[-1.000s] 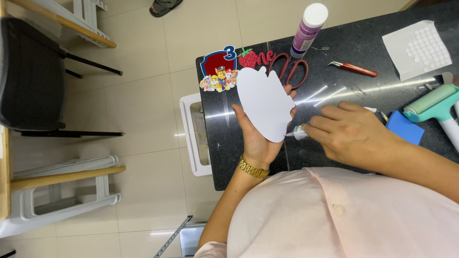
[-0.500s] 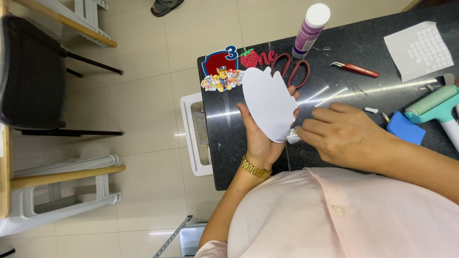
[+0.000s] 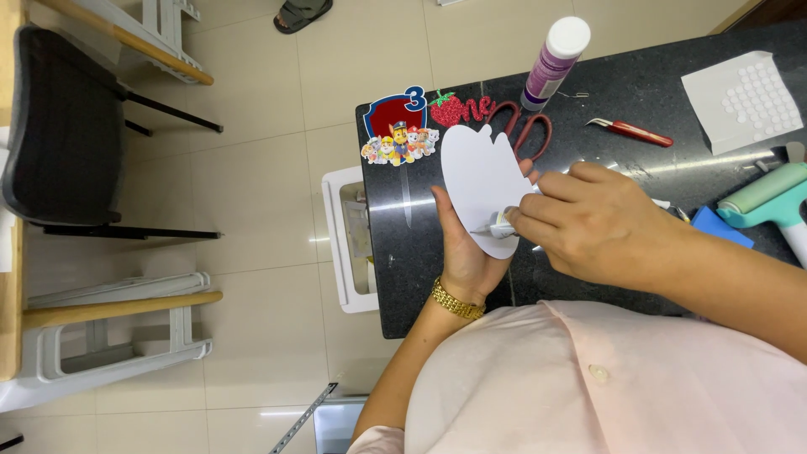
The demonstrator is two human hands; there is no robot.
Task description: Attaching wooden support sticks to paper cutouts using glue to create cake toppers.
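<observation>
Head view: left hand holds white cutout; right hand presses glue tube.

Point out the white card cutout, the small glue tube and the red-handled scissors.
white card cutout [image 3: 476, 172], head view, bare upper face.
small glue tube [image 3: 502, 224], head view, nozzle end.
red-handled scissors [image 3: 535, 132], head view, right handle loop.

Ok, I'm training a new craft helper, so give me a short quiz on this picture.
1. True or false: the left hand holds the white cutout.
2. What does the right hand press to the cutout? A) scissors B) small tube C) roller
3. Which lies nearer the glue bottle: the red scissors or the teal roller?

Key: 1 true; 2 B; 3 the red scissors.
</observation>
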